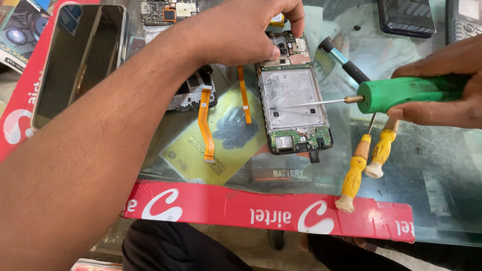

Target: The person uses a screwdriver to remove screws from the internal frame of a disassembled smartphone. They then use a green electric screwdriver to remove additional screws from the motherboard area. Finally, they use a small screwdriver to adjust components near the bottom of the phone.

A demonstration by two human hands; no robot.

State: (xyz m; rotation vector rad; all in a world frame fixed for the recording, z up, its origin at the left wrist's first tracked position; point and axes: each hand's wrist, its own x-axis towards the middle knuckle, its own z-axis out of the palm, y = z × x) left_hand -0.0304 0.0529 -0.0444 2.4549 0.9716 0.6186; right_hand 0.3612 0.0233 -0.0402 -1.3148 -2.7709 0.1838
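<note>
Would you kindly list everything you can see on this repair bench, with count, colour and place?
Opened phone frame: one, grey with green boards, centre of the glass table.
Green-handled screwdriver: one, in the right hand, its tip over the frame.
Yellow-handled screwdrivers: two, lying right of the frame.
Blue-and-black tool: one, behind the green handle.
Orange flex cables: two, left of the frame.
Dark phone part: one, beside the left forearm.
Phone with dark screen: one, far left.
Dark phones: two, top right.
Red strip: one, along the table's near edge.
Left hand: on the frame's top end.
Right hand: around the green handle.
</note>
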